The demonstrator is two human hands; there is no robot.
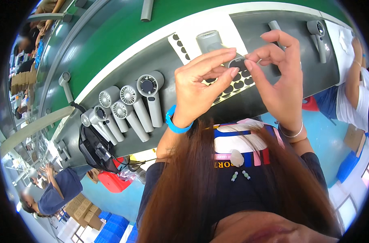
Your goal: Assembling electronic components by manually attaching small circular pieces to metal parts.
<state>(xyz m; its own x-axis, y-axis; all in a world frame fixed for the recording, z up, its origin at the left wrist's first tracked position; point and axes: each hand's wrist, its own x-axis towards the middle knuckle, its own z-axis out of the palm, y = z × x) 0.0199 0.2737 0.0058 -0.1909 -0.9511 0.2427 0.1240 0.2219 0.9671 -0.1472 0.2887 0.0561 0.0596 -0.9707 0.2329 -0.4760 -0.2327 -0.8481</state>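
My left hand (200, 81), with a blue band at its wrist, is closed with thumb and fingers around a dark round piece (237, 62) with a pale rim. On its other side my right hand (281, 75) pinches its edge between thumb and forefinger. Exactly what the piece is cannot be made out. Below the fingertips lies a pale sheet of black round stickers (238, 84), partly covered by my hands. Just beyond my left hand, a grey handheld fan (209, 41) rests on white paper, its lower part hidden. A strip of black stickers (180, 46) lies beside it.
Several grey handheld fans (129, 95) lie at left on the dark work mat (168, 109). A black bag (94, 150) sits at the near left edge. Another fan (316, 30) lies at right, near a co-worker's arm (356, 69). A green belt (107, 52) runs behind.
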